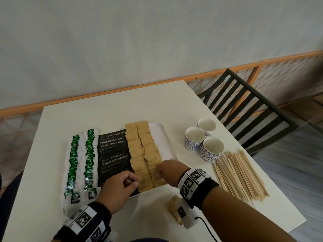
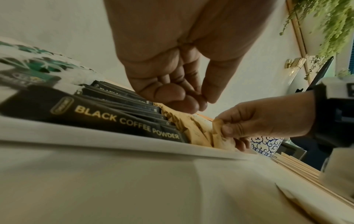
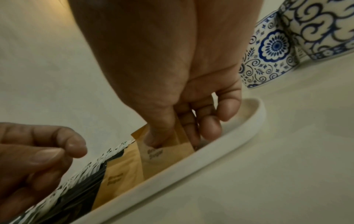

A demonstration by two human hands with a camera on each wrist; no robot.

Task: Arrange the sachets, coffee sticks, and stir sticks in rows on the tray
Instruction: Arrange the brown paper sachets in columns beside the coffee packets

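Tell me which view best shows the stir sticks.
The head view: the whole pile of stir sticks lies on the table, right of the tray and near the cups. The left wrist view catches only a blurred edge of them at right. The right wrist view shows none.

Your tray is lying flat on the desk, white and shallow-rimmed. Green-and-white sachets are sitting in two overlapping rows at its left. Black coffee sticks are lying stacked in one row beside them. Brown sugar sachets are filling two rows next; the nearest one is standing tilted by the front rim. Wooden stir sticks are lying heaped on the desk, well right of the tray.
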